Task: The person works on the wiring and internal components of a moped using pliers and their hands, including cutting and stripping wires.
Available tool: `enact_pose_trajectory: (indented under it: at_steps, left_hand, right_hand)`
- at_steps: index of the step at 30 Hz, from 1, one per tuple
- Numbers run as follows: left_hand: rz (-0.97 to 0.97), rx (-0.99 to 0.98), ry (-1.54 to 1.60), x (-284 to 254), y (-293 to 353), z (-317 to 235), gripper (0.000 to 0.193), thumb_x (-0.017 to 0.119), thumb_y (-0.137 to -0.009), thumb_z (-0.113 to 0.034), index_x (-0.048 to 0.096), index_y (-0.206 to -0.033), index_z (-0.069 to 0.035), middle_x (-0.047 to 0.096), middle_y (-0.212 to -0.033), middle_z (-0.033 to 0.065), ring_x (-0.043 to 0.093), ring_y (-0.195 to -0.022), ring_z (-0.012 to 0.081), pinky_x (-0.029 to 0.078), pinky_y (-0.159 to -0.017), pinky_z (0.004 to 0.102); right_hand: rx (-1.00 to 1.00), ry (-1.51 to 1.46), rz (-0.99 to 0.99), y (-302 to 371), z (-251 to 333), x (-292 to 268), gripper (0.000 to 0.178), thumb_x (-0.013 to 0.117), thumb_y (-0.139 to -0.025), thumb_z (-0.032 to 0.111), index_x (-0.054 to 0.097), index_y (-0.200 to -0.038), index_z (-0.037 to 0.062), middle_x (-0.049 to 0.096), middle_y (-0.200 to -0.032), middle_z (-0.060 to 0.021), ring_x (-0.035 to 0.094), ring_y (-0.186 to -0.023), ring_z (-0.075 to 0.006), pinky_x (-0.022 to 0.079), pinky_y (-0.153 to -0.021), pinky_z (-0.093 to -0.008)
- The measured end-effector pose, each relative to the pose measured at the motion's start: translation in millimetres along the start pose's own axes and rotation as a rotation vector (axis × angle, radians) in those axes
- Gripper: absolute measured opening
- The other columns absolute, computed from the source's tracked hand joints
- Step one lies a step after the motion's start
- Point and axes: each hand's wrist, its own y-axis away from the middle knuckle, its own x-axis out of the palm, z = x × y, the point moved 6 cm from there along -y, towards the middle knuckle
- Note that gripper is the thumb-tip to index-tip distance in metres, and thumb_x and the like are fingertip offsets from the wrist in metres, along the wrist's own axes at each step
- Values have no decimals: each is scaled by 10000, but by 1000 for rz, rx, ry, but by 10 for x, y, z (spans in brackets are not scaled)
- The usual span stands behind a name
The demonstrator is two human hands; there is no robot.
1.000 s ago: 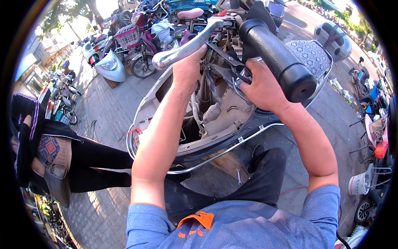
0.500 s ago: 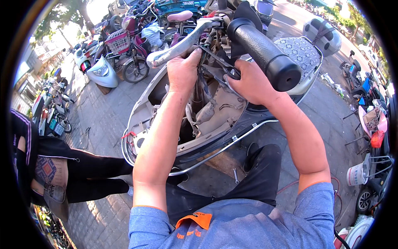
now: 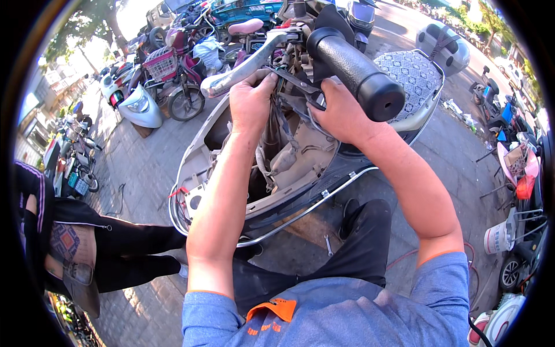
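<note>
Under the silver brake-lever side of the handlebar [image 3: 243, 72], my left hand [image 3: 252, 98] pinches with thumb and forefinger at what looks like a thin wire, mostly hidden by the fingertips. My right hand [image 3: 344, 113] is closed round the dark handles of a pair of scissors [image 3: 299, 84], whose grey blades point left to the left fingertips. Below both hands, a bundle of dirty wires [image 3: 280, 136] hangs inside the opened scooter body [image 3: 321, 165]. A black rubber grip [image 3: 358, 75] juts out just above my right hand.
A chrome rail [image 3: 306, 217] curves round the scooter's near side. On the ground between my legs lies a wrench [image 3: 328, 245]. Someone in dark clothes [image 3: 133, 234] is close on the left. Parked bikes [image 3: 179, 87] stand behind, and a white bucket [image 3: 497, 238] is at right.
The scissors' handles look further apart, and their blades show more plainly beside the left fingertips. Both hands have shifted slightly left in view, as has the handlebar with the black grip.
</note>
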Motion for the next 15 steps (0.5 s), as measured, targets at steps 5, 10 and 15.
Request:
enact_pose_trajectory:
  at_steps: [5, 10, 15]
  left_hand:
    - [11, 5, 69, -23, -41, 93, 188, 781, -981, -95, 800, -1124, 27, 766, -960, 32, 664, -866, 99, 515, -826, 261]
    - [29, 13, 129, -20, -56, 129, 175, 781, -975, -83, 806, -1111, 24, 765, -957, 32, 660, -859, 99, 510, -825, 259]
    - [39, 29, 142, -18, -30, 51, 156, 781, -973, -85, 818, -1094, 8, 759, -954, 25, 651, -860, 97, 503, -824, 259]
  right_hand:
    - [-42, -15, -15, 5, -3, -28, 394, 780, -958, 312, 657, -989, -61, 701, -963, -274, 686, -975, -440, 525, -876, -487]
    - [-171, -82, 28, -48, -46, -163, 469, 782, -962, 429, 703, -879, -25, 658, -732, -167, 634, -693, -291, 503, -714, -429]
    - [283, -487, 441, -13, 127, -311, 466, 770, -978, 481, 699, -825, 46, 558, -590, -21, 459, -470, -104, 332, -472, -282]
